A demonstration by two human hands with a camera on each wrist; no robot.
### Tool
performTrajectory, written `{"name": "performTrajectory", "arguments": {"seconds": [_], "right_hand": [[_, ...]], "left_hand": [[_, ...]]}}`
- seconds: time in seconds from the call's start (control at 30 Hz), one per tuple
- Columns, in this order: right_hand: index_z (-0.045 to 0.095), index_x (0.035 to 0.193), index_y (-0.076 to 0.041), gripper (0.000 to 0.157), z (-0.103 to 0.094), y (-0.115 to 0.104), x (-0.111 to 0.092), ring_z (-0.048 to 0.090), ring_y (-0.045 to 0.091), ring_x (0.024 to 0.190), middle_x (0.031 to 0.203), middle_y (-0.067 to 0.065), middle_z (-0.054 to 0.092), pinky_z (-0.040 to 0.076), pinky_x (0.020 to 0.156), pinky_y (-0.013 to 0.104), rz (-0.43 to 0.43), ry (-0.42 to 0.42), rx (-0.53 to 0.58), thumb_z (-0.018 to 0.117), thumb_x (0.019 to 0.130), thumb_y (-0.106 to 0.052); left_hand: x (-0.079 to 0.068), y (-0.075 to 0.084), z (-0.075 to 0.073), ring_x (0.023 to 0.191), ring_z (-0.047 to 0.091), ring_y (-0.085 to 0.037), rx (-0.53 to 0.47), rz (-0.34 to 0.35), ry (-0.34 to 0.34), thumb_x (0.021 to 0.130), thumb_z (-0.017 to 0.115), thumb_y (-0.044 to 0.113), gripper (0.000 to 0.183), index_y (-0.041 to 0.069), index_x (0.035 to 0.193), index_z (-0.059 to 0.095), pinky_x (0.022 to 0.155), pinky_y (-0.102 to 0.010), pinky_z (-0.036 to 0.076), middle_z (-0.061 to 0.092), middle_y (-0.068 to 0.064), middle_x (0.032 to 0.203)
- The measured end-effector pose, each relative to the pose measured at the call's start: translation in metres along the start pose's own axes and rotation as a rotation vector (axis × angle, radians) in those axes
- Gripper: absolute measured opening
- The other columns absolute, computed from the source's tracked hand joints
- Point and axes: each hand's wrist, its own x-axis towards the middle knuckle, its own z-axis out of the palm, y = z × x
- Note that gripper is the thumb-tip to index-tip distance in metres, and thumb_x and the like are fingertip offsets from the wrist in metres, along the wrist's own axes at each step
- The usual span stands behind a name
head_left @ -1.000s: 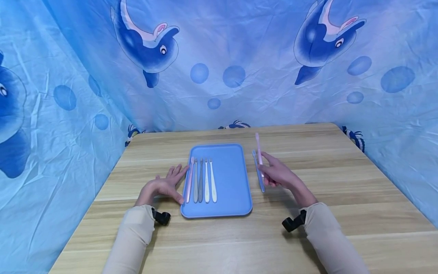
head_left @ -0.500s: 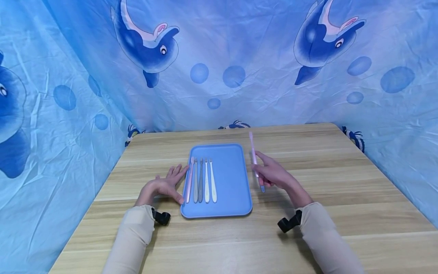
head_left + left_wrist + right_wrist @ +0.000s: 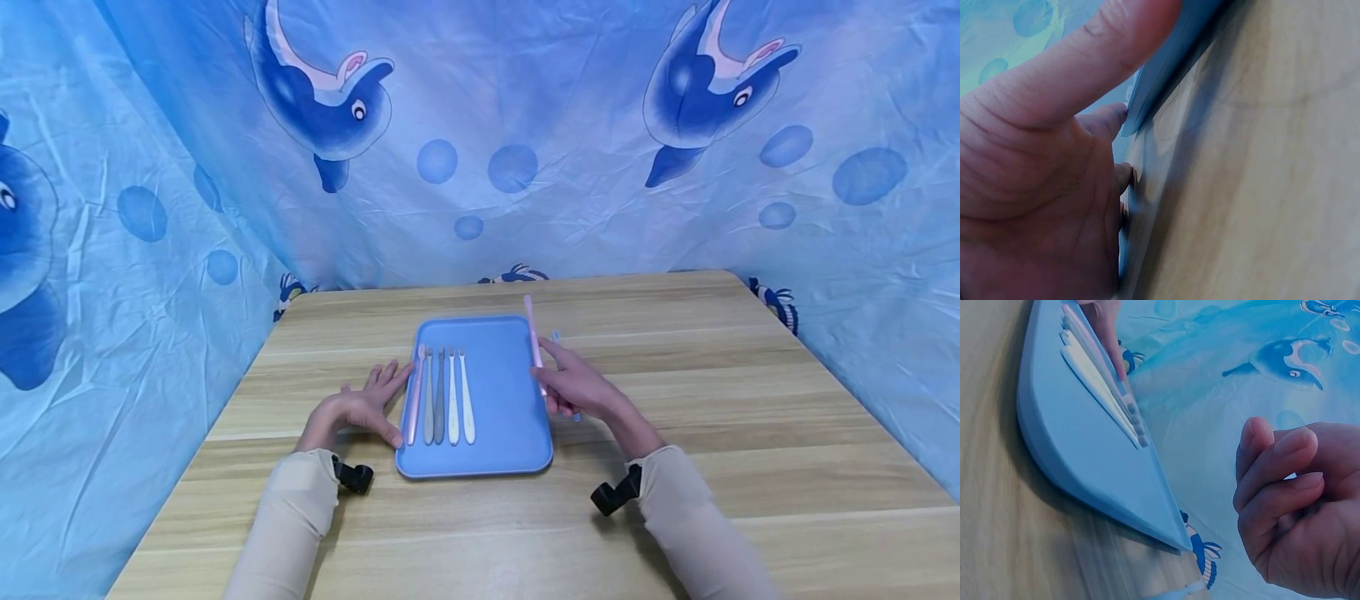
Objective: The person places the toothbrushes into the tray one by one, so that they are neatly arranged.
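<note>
My right hand [image 3: 576, 385] pinches a pink toothbrush [image 3: 535, 337], head pointing away, over the right rim of a blue tray [image 3: 506, 408]. In the right wrist view the fingers of that hand [image 3: 1291, 506] are curled, and the brush is hidden. Along the tray's left side lie a pink toothbrush [image 3: 415, 404], a light grey one [image 3: 429, 408], a dark grey one [image 3: 439, 408] and two white toothbrushes [image 3: 453, 408], roughly parallel. My left hand [image 3: 363, 407] has its fingers spread, thumb and index finger at the tray's left rim.
A blue toothbrush [image 3: 556, 336] lies on the table right of the tray, mostly hidden behind my right hand. The wooden table [image 3: 480, 533] extends around the tray. A blue dolphin-print curtain [image 3: 585, 225] hangs behind and at the sides.
My right hand has carried the pink toothbrush left, from above the blue toothbrush to the tray's right rim. The left hand and the tray have stayed in place.
</note>
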Motion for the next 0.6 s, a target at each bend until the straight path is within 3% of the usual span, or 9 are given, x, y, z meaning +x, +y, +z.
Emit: {"name": "performTrajectory", "arguments": {"seconds": [0.6], "right_hand": [[0.007,0.163,-0.019,0.069,0.024,-0.003,0.011,0.047,0.009,0.036,0.051,0.001,0.056,0.035,0.039,0.025,0.051,-0.016,0.0,0.046,0.106,-0.02]], "left_hand": [[-0.001,0.001,-0.001,0.152,-0.021,-0.048,0.006,-0.004,-0.004,0.059,0.088,0.064,0.147,0.021,0.162,-0.008,0.106,-0.085,-0.013,-0.019,-0.019,0.168]]}}
